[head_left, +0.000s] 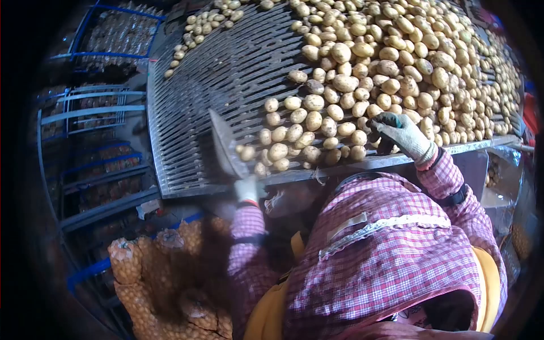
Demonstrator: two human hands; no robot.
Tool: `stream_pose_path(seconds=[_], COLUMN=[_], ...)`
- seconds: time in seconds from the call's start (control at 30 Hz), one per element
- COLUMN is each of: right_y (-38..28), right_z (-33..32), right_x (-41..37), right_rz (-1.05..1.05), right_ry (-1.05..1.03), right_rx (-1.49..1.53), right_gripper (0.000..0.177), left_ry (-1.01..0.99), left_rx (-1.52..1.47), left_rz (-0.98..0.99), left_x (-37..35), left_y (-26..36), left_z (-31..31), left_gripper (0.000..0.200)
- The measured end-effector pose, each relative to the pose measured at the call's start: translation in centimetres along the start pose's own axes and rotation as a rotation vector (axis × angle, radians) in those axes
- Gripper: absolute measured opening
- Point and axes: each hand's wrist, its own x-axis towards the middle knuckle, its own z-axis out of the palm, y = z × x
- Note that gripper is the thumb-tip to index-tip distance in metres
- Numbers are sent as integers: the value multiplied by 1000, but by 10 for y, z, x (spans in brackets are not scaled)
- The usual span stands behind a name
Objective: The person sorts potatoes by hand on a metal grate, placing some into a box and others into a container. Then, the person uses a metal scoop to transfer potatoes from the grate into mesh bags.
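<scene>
My left hand (pixel 247 190), in a pale glove, is closed at the front edge of the slatted metal table (pixel 192 107). From it rises a flat, grey, pointed blade-like piece (pixel 226 144), held by its lower end; motion blurs it. Several potatoes (pixel 277 152) lie just right of this piece. My right hand (pixel 409 136), in a pale glove with dark green-grey fingertips, is over the front of the potato pile (pixel 391 68). Its fingers curl down beside a dark brown lump (pixel 385 147). What they grip is mostly hidden.
A line of potatoes (pixel 198 31) lies along the table's far left side. Blue metal frames (pixel 93 113) stand on the left. Full net sacks of potatoes (pixel 153 283) are at the lower left. A red object (pixel 530 113) shows at the far right.
</scene>
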Motion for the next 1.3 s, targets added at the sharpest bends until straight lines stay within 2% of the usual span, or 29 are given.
stream_pose_path(seconds=[0.03,0.07,0.1,0.17,0.23,0.3,0.37,0.5,0.57,0.6,0.63,0.67,0.7,0.77,0.8,0.83,0.87,0.9,0.93,0.97,1.03,1.07,1.13,1.17,1.23,1.27,1.3], right_y=[-5,0,2,2,18,14,23,48,55,51,44,14,20,18,22,31,44,54,63,71,63,52,63,67,52,41,31], right_z=[1,-1,-3,4,3,10,10,11,19,25,33,53,59,76,84,90,97,97,94,87,64,54,23,10,1,4,13], right_x=[-2,3,9,16,32,39,49,64,74,79,85,79,95,103,110,117,113,115,108,98,67,53,33,29,19,19,22], right_rz=[-1,-58,-112,-163,-112,-54,-2,-8,-88,-119,-151,-102,-150,-369,-391,-411,-485,-448,-454,-464,-627,-408,-160,-43,-64,-23,-24], right_ry=[21,32,40,34,93,52,130,177,179,207,235,205,149,81,-52,-187,-144,-128,-101,-69,-25,-25,165,222,265,278,294], right_rx=[24,-65,-154,-170,-242,-68,-13,-98,-236,-397,-557,-468,-447,-687,-798,-909,-804,-878,-873,-867,-843,-746,-809,-831,-722,-722,-714], right_gripper=[35,34,34,31,32,34,30,28,27,28,29,33,37,42,43,45,42,37,35,33,27,23,24,25,26,25,25], left_ry=[-34,-84,-189,-246,-371,-384,-405,-284,-251,-268,-353,-370,-388,-242,-100,-66,112,293,378,371,519,510,566,530,615,649,721], left_rx=[21,28,-154,-140,-67,-74,-84,-111,-54,-26,-17,-51,-81,139,144,286,527,762,737,735,667,657,512,488,574,795,656], left_rz=[103,86,29,112,165,201,242,274,175,136,72,41,9,32,280,135,248,360,422,427,754,754,955,958,907,814,948], left_x=[-29,-44,-48,-56,-55,-66,-68,-32,-19,0,22,25,29,76,109,111,59,5,3,-5,-27,-35,-43,-36,1,17,17], left_y=[8,13,18,24,41,58,68,65,74,69,58,53,46,14,-13,-3,35,69,70,75,93,103,120,123,120,118,121], left_z=[23,37,51,80,102,101,87,27,2,-11,-23,-30,-38,-70,-80,-93,-90,-80,-75,-66,-45,-37,-23,-21,-25,-33,-33], left_gripper=[31,30,31,30,31,30,30,31,35,44,52,55,57,62,65,64,64,63,66,66,76,76,79,81,80,85,76])
